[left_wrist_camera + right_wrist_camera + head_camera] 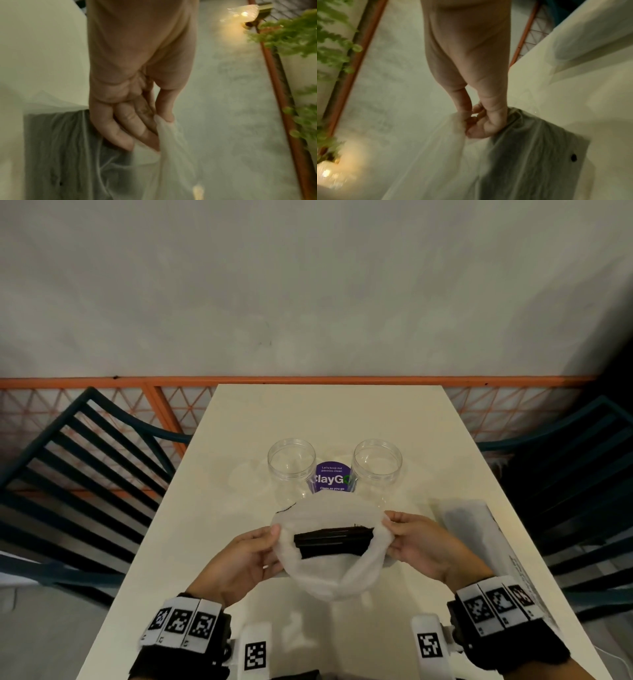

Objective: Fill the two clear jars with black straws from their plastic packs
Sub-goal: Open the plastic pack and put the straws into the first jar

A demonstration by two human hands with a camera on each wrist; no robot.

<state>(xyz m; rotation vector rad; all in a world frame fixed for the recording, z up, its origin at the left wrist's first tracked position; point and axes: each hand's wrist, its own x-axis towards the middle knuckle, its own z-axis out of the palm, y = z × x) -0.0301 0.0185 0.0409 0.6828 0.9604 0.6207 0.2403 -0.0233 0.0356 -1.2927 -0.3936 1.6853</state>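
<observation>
Two clear jars stand open and empty on the white table (239, 621), the left jar (291, 468) and the right jar (377, 469) side by side. In front of them I hold a cloudy plastic pack (330, 573) up with its mouth pulled wide. A bundle of black straws (333, 540) shows inside. My left hand (270, 537) pinches the mouth's left edge, my right hand (393, 525) the right edge. The left wrist view shows thumb and fingers (137, 129) pinching the film (171, 155); the right wrist view shows the same pinch on the pack (530, 162).
A second plastic pack (469, 529) lies flat at the table's right edge. A purple round sticker (330, 478) sits between the jars. Dark slatted chairs stand at the left (78, 474) and right (575, 474). An orange railing (308, 380) runs behind the table.
</observation>
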